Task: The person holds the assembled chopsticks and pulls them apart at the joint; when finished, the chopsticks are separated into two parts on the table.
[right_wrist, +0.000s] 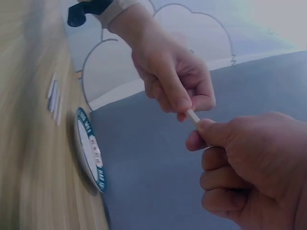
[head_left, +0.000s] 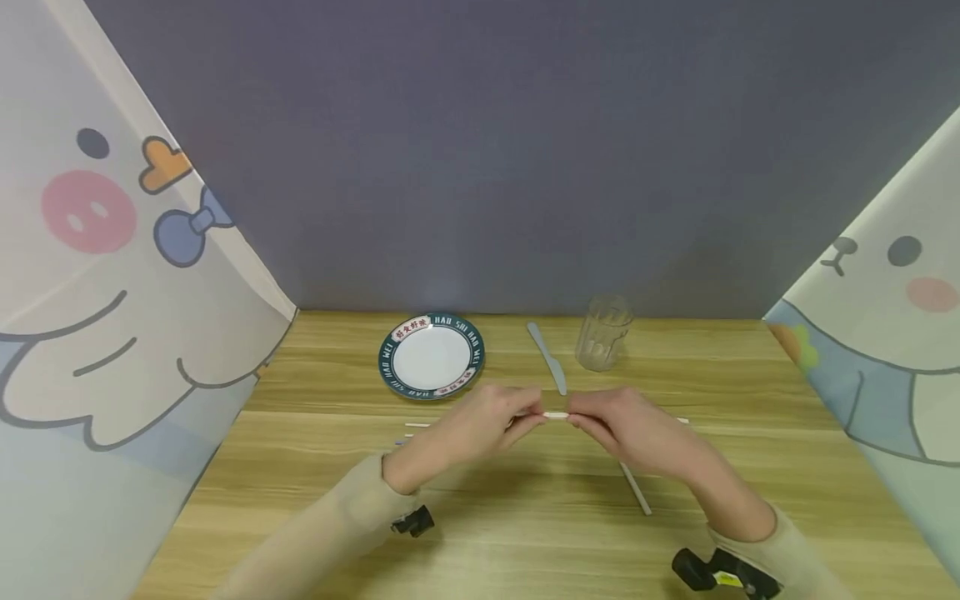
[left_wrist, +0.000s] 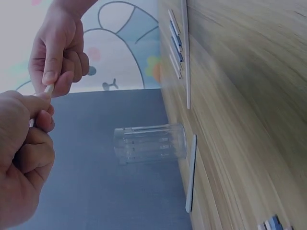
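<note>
Above the table, a thin white stick (head_left: 556, 415) is pinched at both ends, and a short length of it shows between the two hands. My left hand (head_left: 487, 421) grips one end with thumb and forefinger. The other end sits between the thumb and forefinger of my right hand (head_left: 637, 429). In the right wrist view the stick (right_wrist: 193, 116) slants between the thumb tips. The remaining fingers of my right hand (right_wrist: 254, 163) are curled in towards the palm. Both ends of the stick are hidden inside the fingers.
A green-rimmed plate (head_left: 387, 358) lies at the back left. Near the back centre are a pale knife (head_left: 549, 358) and an upright clear glass (head_left: 603, 333). A longer white stick (head_left: 636, 489) lies below my right hand. Short white and blue sticks (left_wrist: 175, 43) lie on either side.
</note>
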A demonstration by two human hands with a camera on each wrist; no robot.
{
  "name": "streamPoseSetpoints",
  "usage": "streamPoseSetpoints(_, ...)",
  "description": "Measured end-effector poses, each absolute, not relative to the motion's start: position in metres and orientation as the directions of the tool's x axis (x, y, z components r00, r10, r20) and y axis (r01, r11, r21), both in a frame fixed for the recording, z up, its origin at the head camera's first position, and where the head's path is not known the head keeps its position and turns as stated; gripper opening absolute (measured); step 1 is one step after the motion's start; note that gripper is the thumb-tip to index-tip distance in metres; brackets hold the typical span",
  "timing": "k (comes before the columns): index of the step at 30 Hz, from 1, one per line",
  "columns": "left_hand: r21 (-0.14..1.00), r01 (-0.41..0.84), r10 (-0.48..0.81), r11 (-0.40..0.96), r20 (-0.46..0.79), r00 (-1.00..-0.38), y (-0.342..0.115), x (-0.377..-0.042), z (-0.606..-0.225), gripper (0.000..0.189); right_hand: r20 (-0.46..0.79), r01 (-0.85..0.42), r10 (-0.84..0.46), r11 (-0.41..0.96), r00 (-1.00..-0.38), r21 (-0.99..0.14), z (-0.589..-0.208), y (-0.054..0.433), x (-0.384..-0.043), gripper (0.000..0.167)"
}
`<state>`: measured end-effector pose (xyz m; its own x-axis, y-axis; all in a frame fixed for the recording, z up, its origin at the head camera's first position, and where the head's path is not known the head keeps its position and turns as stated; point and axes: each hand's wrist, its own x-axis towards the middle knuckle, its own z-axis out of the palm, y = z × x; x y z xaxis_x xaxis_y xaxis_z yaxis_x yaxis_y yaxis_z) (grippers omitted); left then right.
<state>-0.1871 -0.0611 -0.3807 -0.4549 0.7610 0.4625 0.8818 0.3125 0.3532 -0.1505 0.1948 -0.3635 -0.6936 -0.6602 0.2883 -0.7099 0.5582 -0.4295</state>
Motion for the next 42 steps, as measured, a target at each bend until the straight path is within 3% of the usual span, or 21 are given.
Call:
streamPoseSetpoints(8, 0.436, 0.807, 0.596, 0.399, 0.546, -0.589, -0.087, -0.194, -0.374, 0.01, 0.422, -0.641, -0.499, 0.693, -0.757, -0.331, -0.353, 0.244, -0.15, 0.035)
streamPoseSetpoints(17, 0.406, 0.813, 0.603, 0.418, 0.545, -0.582, -0.115, -0.196, -0.391, 0.007, 0.354, -0.591, -0.477, 0.709, -0.804, -0.385, -0.369, 0.274, -0.144, 0.02)
streamPoseSetpoints(22, 0.408, 0.782, 0.569, 0.472, 0.537, -0.623, -0.138, -0.195, -0.407, 0.013, 0.351, -0.593, -0.484, 0.716, -0.802, -0.367, -0.383, 0.293, -0.14, 0.02)
streamPoseSetpoints(28, 0.403, 0.734, 0.581, 0.547, 0.449, -0.679, -0.161, -0.192, -0.416, 0.01, 0.273, -0.561, -0.491, 0.743, -0.827, -0.364, -0.396, 0.313, -0.135, 0.023)
streamPoseSetpoints(33, 0.429, 0.701, 0.629, 0.569, 0.323, -0.707, -0.175, -0.188, -0.419, 0.009, 0.32, -0.601, -0.514, 0.733, -0.796, -0.318, -0.41, 0.325, -0.133, 0.034)
streamPoseSetpoints(37, 0.471, 0.679, 0.678, 0.563, 0.207, -0.706, -0.183, -0.185, -0.422, 0.01, 0.317, -0.636, -0.553, 0.708, -0.77, -0.308, -0.423, 0.332, -0.132, 0.035)
streamPoseSetpoints(42, 0.48, 0.678, 0.723, 0.557, 0.12, -0.68, -0.186, -0.182, -0.429, 0.009, 0.225, -0.626, -0.59, 0.671, -0.776, -0.398, -0.434, 0.336, -0.129, 0.027)
